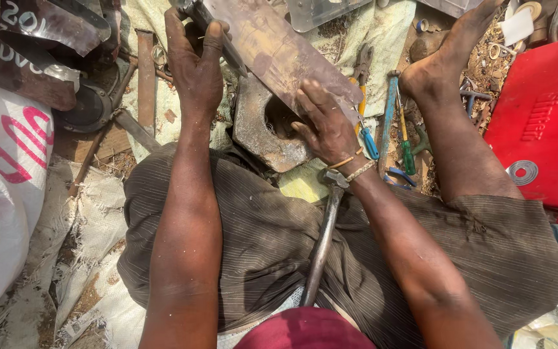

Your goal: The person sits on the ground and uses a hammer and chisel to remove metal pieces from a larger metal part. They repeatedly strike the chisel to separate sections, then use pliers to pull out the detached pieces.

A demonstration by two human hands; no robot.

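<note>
A long, tarnished sheet-metal strip point(272, 48) lies slanted across a thick rusty metal block point(256, 132) with a round hole in it. My left hand point(195, 64) grips the strip's far upper end, fingers wrapped over its edge. My right hand point(324, 126) presses flat on the strip's near end, right above the block's hole. A hammer point(323, 242) with a metal shaft rests on my lap, its head tucked under my right wrist; neither hand holds it.
Pliers and screwdrivers with blue, green and yellow handles point(382, 129) lie on a cloth beside my bare right foot point(444, 55). A red metal panel point(540, 123) stands at right, white sacks point(1, 181) and dark scrap metal point(33, 39) at left.
</note>
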